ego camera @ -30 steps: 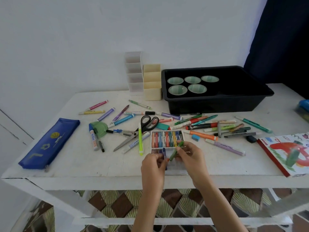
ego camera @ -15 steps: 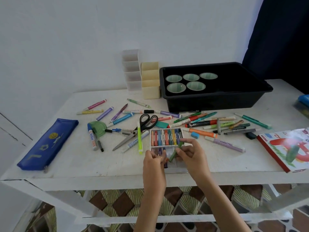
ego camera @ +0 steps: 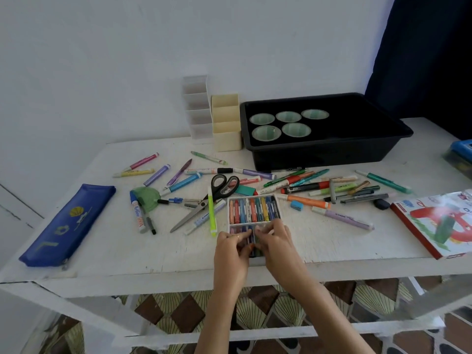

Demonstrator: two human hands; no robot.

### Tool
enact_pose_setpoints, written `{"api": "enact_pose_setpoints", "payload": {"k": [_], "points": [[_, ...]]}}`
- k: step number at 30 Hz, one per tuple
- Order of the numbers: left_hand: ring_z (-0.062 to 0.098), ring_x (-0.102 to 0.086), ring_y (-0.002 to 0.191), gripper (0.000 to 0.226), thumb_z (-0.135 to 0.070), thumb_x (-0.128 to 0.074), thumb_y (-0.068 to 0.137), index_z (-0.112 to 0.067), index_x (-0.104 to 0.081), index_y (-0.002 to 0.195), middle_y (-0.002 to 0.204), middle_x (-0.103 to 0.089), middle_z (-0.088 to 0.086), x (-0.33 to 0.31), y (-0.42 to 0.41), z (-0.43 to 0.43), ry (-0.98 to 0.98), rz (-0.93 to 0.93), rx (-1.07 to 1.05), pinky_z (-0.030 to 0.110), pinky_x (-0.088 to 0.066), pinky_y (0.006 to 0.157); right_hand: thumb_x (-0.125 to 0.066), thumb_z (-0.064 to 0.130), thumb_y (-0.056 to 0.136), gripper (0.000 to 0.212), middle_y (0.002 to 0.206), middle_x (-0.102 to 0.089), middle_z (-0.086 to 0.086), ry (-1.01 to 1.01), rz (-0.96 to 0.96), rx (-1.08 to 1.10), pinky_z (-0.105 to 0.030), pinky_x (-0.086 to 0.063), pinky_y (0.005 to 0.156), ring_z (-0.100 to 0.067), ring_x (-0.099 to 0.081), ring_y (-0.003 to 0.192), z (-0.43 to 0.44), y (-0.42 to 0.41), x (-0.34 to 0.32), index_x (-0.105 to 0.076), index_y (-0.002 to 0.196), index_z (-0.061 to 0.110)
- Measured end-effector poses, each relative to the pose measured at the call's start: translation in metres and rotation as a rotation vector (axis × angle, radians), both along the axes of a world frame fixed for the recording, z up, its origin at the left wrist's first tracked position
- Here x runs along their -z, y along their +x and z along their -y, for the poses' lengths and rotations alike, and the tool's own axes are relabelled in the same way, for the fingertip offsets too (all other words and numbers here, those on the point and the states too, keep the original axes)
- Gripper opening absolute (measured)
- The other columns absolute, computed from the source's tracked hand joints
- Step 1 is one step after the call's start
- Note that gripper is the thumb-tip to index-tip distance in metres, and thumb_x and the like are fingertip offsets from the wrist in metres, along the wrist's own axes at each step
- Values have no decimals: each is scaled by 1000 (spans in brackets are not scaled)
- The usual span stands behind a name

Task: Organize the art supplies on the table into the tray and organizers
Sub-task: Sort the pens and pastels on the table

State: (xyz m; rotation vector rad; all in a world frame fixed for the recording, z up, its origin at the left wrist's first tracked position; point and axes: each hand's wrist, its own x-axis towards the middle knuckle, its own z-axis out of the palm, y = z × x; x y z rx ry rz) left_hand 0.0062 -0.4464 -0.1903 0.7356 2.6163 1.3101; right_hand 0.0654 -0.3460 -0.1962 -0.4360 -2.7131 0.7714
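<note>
Both hands have dropped onto the near half of the box of crayons (ego camera: 253,211), and the green crayon that the right hand (ego camera: 278,244) held tilted above the box a moment ago no longer sticks up in sight. The left hand (ego camera: 229,249) and the right hand now sit close together, fingertips almost meeting, with fingers curled down over the near row of crayons. Whether either hand actually grips a crayon cannot be told, because the fingers hide that row.

The box lies open near the front edge of the counter (ego camera: 127,254). Its far row is uncovered, with crayons lying side by side. Just left of it lie a yellow-green marker (ego camera: 211,213) and a pair of scissors (ego camera: 204,203) with black handles. A small blue sharpener (ego camera: 296,204) sits just right of the box. More markers and pens (ego camera: 306,186) lie scattered across the middle of the counter.

At the back stands a black tray (ego camera: 332,157) with five green cups (ego camera: 288,116) inside. Beside it stand a cream organizer (ego camera: 226,123) and a white organizer (ego camera: 196,108), touching each other against the wall. A blue pencil case (ego camera: 69,223) lies far left, and a colourful book (ego camera: 439,226) far right.
</note>
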Motion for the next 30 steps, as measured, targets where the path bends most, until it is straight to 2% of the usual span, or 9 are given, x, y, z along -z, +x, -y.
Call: {"api": "enact_pose_setpoints", "payload": {"k": [3,5,6,8,11,15,22,27,30], "points": [[10,-52,92,34,-11,-57,91,-17,-58,125,104,-42,-1,2,-1,-2,-6,22,-13,-2,-37,73,-65,-1,81,42,117,-44,-9,175,56,21,-29,-46,86,-23,-43,105,8,1,1,-57,121,8],[12,-54,93,33,-11,-58,91,-18,-59,124,105,-43,-1,1,-1,-2,-14,25,-17,2,-39,73,-76,-1,65,46,107,-52,-11,238,63,69,-32,-51,76,-25,-50,95,11,1,1,-64,109,8],[14,-56,94,33,-11,-58,91,-19,-59,123,105,-44,0,2,-3,-2,-19,30,-13,7,-41,76,-76,-1,62,48,107,-53,-12,271,68,83,-33,-51,75,-26,-51,94,12,2,-1,-65,108,8],[18,-59,97,32,-11,-57,92,-21,-60,122,108,-49,3,2,-6,-2,-26,55,7,17,-46,80,-65,1,73,47,119,-47,-12,290,80,57,-34,-46,86,-27,-45,105,12,1,-7,-57,119,9],[16,-60,94,27,-13,-54,93,-19,-62,118,108,-58,6,0,-10,-5,-25,64,2,24,-50,80,-45,11,94,36,128,-33,-4,81,54,28,-24,-33,98,-18,-32,113,3,1,-10,-45,129,14],[12,-60,89,19,-13,-56,91,-16,-65,108,103,-64,3,-11,-13,-18,82,39,-12,21,-48,76,-49,15,95,30,112,-32,10,-181,-102,134,-10,-34,89,-6,-41,102,-13,6,-21,-51,125,18],[1,-59,82,15,-14,-56,92,-24,-65,100,93,-64,-6,-34,-11,-60,180,46,184,11,-45,64,-52,5,92,24,106,-56,3,-180,-175,288,-6,-40,73,-5,-50,81,-50,13,-37,-64,110,14],[4,-59,73,12,-18,-56,93,-19,-66,100,84,-64,-5,-37,-13,-102,137,74,312,11,-47,58,-53,4,90,24,93,-60,5,-190,-147,428,-11,-42,67,-6,-54,77,-79,28,-44,-68,102,17],[1,-56,69,12,-14,-55,93,-17,-66,98,82,-64,-4,-40,-13,-127,129,78,397,9,-43,56,-54,6,90,22,90,-56,10,-167,-141,512,-15,-46,72,-7,-54,82,-100,37,-49,-68,98,22]]}}
